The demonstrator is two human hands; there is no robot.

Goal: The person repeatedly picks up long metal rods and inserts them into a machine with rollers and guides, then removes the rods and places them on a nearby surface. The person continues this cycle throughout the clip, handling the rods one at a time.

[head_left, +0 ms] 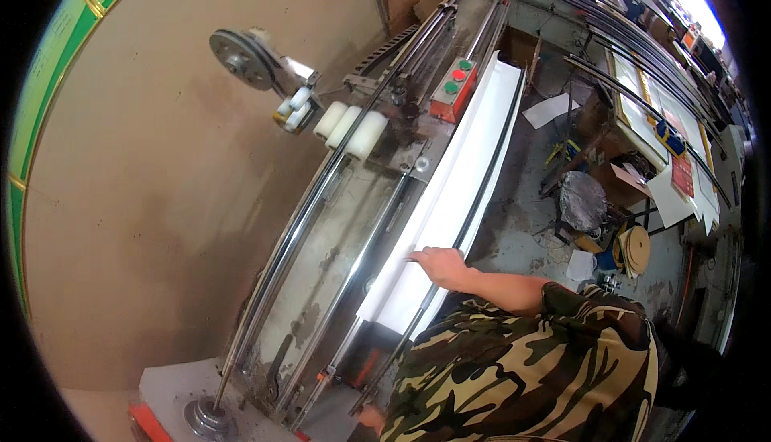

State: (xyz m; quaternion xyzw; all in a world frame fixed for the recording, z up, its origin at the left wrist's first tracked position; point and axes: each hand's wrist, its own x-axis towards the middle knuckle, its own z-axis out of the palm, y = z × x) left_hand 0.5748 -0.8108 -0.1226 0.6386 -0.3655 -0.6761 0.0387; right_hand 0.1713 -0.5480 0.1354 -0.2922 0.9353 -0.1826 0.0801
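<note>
A long white sheet (pixel 438 225) lies lengthwise along the near side of a metal machine (pixel 313 257), with a raised fold running down it. My right hand (pixel 443 268) rests over this sheet, its fingers drawn together at the fold. A small dark tip shows at the fingertips, too small to name. Beneath that wrist passes a thin dark bar (pixel 487 177), stretching along the sheet's outer edge. At the bottom, my left hand (pixel 371 419) is beside the bar's lower end, mostly hidden by my camouflage shirt, so its grip does not show.
White rollers (pixel 352 130) and a grey pulley wheel (pixel 242 60) stand over the machine's far side. A red control box (pixel 454 91) with green and red buttons sits beside the sheet. To the right are a plastic-wrapped stool (pixel 584 201), a tape-like roll (pixel 634 251) and cardboard.
</note>
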